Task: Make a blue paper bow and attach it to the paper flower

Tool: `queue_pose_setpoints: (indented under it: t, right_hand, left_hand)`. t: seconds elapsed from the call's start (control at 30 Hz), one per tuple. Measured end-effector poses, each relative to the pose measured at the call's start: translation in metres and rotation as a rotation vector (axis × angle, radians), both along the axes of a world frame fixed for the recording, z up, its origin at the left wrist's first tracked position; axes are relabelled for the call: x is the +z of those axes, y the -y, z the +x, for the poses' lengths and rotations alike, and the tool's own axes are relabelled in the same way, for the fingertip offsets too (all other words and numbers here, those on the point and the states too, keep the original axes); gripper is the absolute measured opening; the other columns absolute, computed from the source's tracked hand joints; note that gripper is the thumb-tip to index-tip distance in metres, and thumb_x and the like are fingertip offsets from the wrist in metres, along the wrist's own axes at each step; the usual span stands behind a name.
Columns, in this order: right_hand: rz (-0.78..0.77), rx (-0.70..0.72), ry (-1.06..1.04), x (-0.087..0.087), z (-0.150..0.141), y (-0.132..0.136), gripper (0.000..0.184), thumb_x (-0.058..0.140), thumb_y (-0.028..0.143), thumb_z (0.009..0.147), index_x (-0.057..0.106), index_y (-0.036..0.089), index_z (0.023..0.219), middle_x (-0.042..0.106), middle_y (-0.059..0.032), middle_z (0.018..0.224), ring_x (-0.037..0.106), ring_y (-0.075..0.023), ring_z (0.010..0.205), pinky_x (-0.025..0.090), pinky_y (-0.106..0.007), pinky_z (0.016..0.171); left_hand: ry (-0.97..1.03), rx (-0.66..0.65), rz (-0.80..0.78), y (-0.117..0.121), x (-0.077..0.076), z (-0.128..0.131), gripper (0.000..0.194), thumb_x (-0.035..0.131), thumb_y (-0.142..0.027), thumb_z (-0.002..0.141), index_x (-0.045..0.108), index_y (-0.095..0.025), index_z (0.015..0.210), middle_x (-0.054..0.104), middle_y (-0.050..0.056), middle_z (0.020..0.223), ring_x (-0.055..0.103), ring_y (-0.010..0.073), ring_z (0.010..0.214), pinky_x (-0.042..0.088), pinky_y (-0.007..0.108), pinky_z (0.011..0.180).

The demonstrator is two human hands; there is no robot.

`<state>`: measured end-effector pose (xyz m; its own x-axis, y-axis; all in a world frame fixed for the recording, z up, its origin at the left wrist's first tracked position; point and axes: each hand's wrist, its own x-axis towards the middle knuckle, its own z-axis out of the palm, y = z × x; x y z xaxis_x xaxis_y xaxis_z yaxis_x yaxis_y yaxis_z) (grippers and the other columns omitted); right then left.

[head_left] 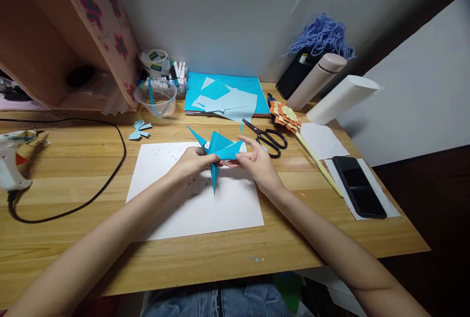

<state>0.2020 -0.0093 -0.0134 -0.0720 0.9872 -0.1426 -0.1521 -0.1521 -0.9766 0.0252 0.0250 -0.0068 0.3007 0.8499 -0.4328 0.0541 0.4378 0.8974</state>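
A folded blue paper shape (224, 145) with several pointed flaps is held between my two hands, above a white sheet (205, 214). My left hand (193, 164) pinches its left side, thumb on top near the middle. At its right end, my right hand (261, 163) grips the edge between thumb and fingers, with the index finger raised along the far corner. One point sticks out to the upper left and another hangs down toward the sheet. Black-handled scissors (270, 138) lie just beyond my right hand. The fingers under the paper are partly hidden.
A glue gun (14, 160) with a looping black cord lies at left, near a light-blue paper bow (140, 130). Behind are a clear plastic cup (156, 101) and blue paper sheets (262, 89). A paper flower (286, 117) and a phone (360, 187) lie at right.
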Motion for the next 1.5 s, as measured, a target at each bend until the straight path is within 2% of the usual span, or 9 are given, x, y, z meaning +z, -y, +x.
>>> queue_pose_setpoints:
  t: [0.2,0.37,0.57,0.7,0.87,1.1,1.27,1.43,1.5]
  right_hand:
    - [0.009,0.060,0.045,0.009,0.008,-0.002,0.047,0.068,0.039,0.072,0.058,0.015,0.110,0.069,-0.0013,0.068,0.068,-0.0170,0.064,0.056,-0.032,0.067]
    - [0.022,0.026,0.084,0.016,0.005,0.002,0.065,0.078,0.033,0.060,0.047,0.018,0.115,0.069,0.0005,0.069,0.067,-0.0161,0.063,0.054,-0.030,0.065]
    - [0.017,-0.037,0.115,0.012,0.002,0.002,0.054,0.079,0.032,0.058,0.045,0.020,0.098,0.067,0.0025,0.067,0.066,-0.0147,0.059,0.055,-0.030,0.063]
    - [0.021,-0.030,0.136,0.011,0.003,0.002,0.052,0.078,0.032,0.059,0.045,0.020,0.098,0.067,0.0021,0.067,0.066,-0.0152,0.059,0.055,-0.030,0.062]
    - [0.032,-0.024,0.154,0.012,0.000,0.005,0.049,0.076,0.030,0.060,0.046,0.021,0.098,0.066,0.0028,0.067,0.067,-0.0160,0.059,0.054,-0.029,0.060]
    - [0.034,-0.006,0.148,0.010,0.001,0.006,0.047,0.075,0.026,0.063,0.045,0.021,0.098,0.067,0.0028,0.068,0.067,-0.0149,0.061,0.054,-0.027,0.061]
    - [0.033,0.012,0.141,0.010,0.001,0.006,0.047,0.075,0.026,0.063,0.045,0.021,0.098,0.067,0.0027,0.069,0.067,-0.0147,0.062,0.054,-0.028,0.063]
    - [0.064,-0.043,0.137,0.009,-0.001,0.005,0.047,0.077,0.030,0.061,0.046,0.021,0.095,0.066,0.0022,0.069,0.067,-0.0157,0.062,0.055,-0.029,0.063]
    - [0.098,-0.126,0.122,0.006,0.000,0.001,0.046,0.077,0.031,0.061,0.046,0.022,0.094,0.066,0.0020,0.069,0.067,-0.0162,0.062,0.055,-0.029,0.062]
  left_hand:
    - [-0.034,-0.177,0.087,0.000,0.013,-0.005,0.019,0.069,-0.031,0.061,0.071,-0.012,0.066,0.072,0.009,0.073,0.066,0.0205,0.074,0.048,0.030,0.076]
    - [-0.108,-0.180,0.137,0.001,0.013,-0.005,0.020,0.070,-0.031,0.061,0.071,-0.013,0.068,0.072,0.008,0.073,0.065,0.0208,0.074,0.048,0.031,0.075]
    - [-0.055,-0.210,0.154,-0.002,0.018,-0.008,0.028,0.062,-0.040,0.069,0.070,-0.013,0.073,0.072,0.008,0.080,0.065,0.0210,0.082,0.046,0.031,0.080]
    - [-0.203,-0.255,0.256,-0.003,0.021,-0.010,0.025,0.060,-0.038,0.069,0.067,-0.014,0.068,0.071,0.007,0.077,0.063,0.0216,0.080,0.045,0.031,0.076]
    - [-0.259,-0.272,0.232,0.001,0.020,-0.009,0.022,0.062,-0.031,0.065,0.068,-0.013,0.077,0.070,0.007,0.077,0.063,0.0219,0.079,0.044,0.030,0.071]
    - [-0.357,-0.270,0.234,0.002,0.032,-0.008,0.019,0.062,-0.029,0.064,0.068,-0.012,0.068,0.064,0.002,0.061,0.048,0.0102,0.050,0.030,0.021,0.046]
    - [-0.343,-0.302,0.223,0.005,0.036,-0.010,0.013,0.061,-0.025,0.066,0.067,-0.013,0.066,0.059,-0.002,0.053,0.038,0.0064,0.041,0.028,0.020,0.042]
    - [-0.331,-0.313,0.268,-0.003,0.031,-0.012,0.021,0.063,-0.033,0.068,0.068,-0.014,0.073,0.067,0.003,0.068,0.056,0.0137,0.059,0.040,0.023,0.053]
    - [-0.314,-0.193,0.347,-0.008,0.039,-0.010,0.029,0.064,-0.039,0.069,0.068,-0.014,0.083,0.070,0.006,0.087,0.062,0.0191,0.077,0.046,0.027,0.068]
